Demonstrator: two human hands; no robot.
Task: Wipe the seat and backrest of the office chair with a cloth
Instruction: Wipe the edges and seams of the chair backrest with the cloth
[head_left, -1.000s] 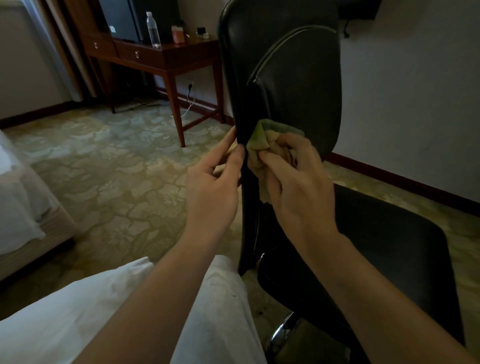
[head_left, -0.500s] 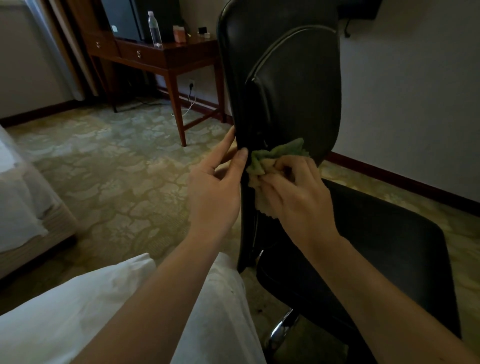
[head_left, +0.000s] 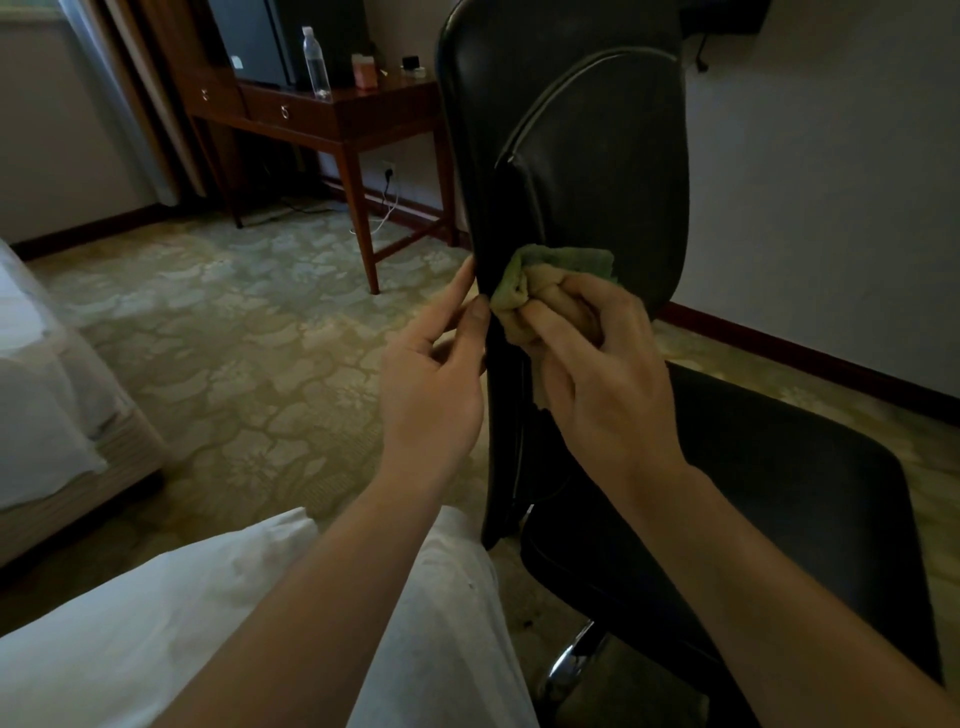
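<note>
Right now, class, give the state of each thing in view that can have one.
Backrest, upright.
Cloth, bunched, pressed against the backrest.
Right hand, gripping the cloth.
Left hand, straight fingers touching the backrest's edge.
Water bottle, upright, capped.
Desk drawer, closed.

A clear water bottle (head_left: 316, 65) is standing on the wooden surface (head_left: 332, 111) — a white bed (head_left: 47, 374) is sitting well apart, on patterned carpet (head_left: 249, 332).
</note>
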